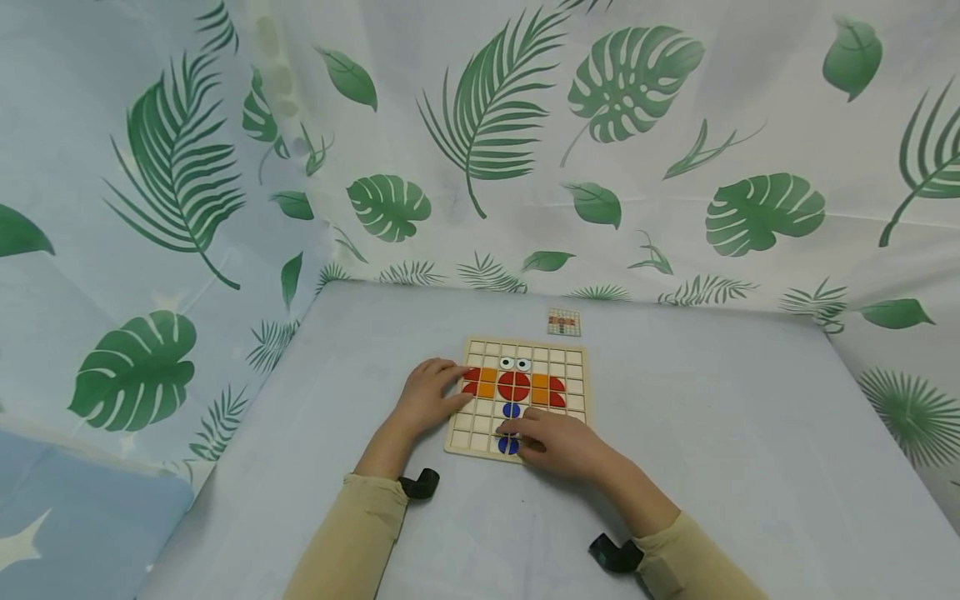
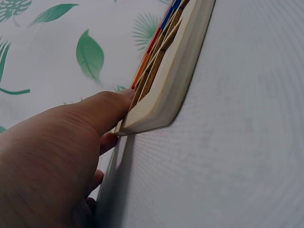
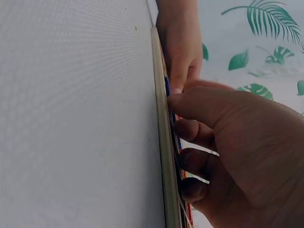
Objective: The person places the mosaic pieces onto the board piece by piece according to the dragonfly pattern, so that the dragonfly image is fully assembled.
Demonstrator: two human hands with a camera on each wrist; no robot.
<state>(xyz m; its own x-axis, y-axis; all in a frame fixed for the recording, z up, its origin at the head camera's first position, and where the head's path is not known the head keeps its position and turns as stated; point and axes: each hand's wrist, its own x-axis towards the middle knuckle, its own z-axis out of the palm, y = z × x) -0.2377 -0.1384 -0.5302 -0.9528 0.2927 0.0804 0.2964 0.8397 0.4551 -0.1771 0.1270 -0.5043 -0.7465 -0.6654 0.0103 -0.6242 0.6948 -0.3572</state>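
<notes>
A wooden grid board (image 1: 573, 358) lies on the table, holding flat coloured pieces. They form a red disc (image 1: 513, 386), orange squares (image 1: 540, 389), red quarter pieces at both sides, two eye pieces (image 1: 515, 364) and blue rounds (image 1: 512, 410) down the lower middle. My left hand (image 1: 429, 396) rests at the board's left edge, fingertips by the left red pieces; the left wrist view shows its thumb on the rim. Over the lower middle, my right hand (image 1: 558, 442) touches the blue pieces with bent fingers, partly covering them. No piece shows lifted in the right wrist view.
Behind the board lies a small picture card (image 1: 564, 322) with a similar pattern. White cloth covers the table (image 1: 712, 417). Leaf-printed curtains (image 1: 495, 242) rise along the back and sides. A black wrist mount (image 1: 615, 553) sits near the right sleeve, another (image 1: 420, 484) near the left.
</notes>
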